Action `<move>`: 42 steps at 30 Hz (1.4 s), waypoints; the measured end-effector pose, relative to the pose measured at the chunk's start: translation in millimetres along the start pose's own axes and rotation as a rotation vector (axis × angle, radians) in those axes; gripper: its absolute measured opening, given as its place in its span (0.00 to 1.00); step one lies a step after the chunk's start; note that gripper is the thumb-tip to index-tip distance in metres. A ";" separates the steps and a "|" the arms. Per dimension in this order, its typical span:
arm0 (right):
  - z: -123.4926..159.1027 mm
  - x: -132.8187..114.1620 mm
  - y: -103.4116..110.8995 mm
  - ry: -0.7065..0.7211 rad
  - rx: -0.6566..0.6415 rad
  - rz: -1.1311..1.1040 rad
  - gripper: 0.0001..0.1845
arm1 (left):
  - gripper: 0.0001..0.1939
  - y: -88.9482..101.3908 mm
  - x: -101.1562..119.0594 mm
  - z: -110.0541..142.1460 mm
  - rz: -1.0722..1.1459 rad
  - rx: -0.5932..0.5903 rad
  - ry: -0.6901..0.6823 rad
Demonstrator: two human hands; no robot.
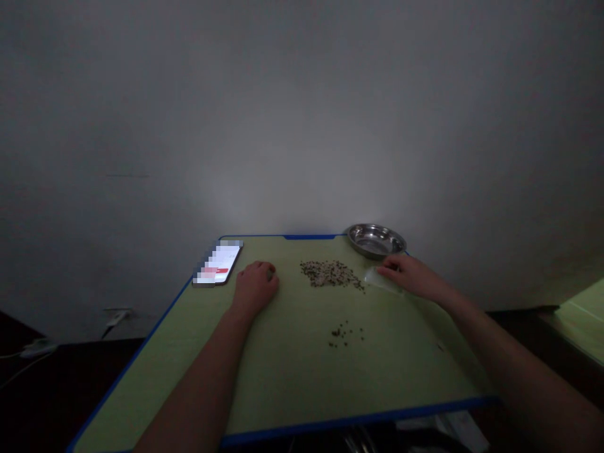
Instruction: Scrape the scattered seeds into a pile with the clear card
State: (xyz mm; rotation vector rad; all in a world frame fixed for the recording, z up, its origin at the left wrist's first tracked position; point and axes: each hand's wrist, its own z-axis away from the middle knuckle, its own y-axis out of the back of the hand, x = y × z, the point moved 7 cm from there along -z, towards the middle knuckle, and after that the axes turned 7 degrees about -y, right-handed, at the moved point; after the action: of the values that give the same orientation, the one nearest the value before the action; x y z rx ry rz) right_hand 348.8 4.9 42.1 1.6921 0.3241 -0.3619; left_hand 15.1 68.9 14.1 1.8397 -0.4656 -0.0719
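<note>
The right hand's (402,272) thumb and fingers come close together over a translucent piece (376,279) lying on the table (283,371); I can't tell whether they clamp it. The left hand (257,284) rests with fingers curled, and from here I can't make out whether they close on anything. Between the hands spreads a pale pile speckled with dark bits (330,274); a few dark pieces (344,333) lie nearer the person. Beyond the right hand sits a steel bowl (376,241); a lit phone (218,264) lies left of the left hand.
</note>
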 end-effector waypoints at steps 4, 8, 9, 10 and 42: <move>-0.8 36.7 -9.1 -0.091 0.053 0.083 0.18 | 0.15 1.0 0.5 0.4 -0.002 -0.005 -0.003; -5.5 43.4 -17.6 -0.099 0.072 0.079 0.17 | 0.15 0.7 -0.6 0.7 -0.001 0.001 -0.009; -6.7 43.5 -19.0 -0.092 0.072 0.073 0.16 | 0.15 0.5 -1.1 0.7 -0.001 0.001 -0.008; -7.5 43.5 -20.2 -0.084 0.069 0.065 0.16 | 0.15 0.3 -1.5 0.8 0.000 0.002 -0.007; 41.5 -37.6 -51.6 0.051 -0.147 -0.060 0.12 | 0.16 -0.9 -1.9 0.0 0.010 0.006 -0.003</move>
State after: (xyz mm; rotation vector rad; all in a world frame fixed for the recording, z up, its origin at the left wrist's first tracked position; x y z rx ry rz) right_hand 291.1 -28.8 5.6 1.5515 0.4297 -0.3309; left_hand 13.6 69.7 12.9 1.8430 -0.4771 -0.0670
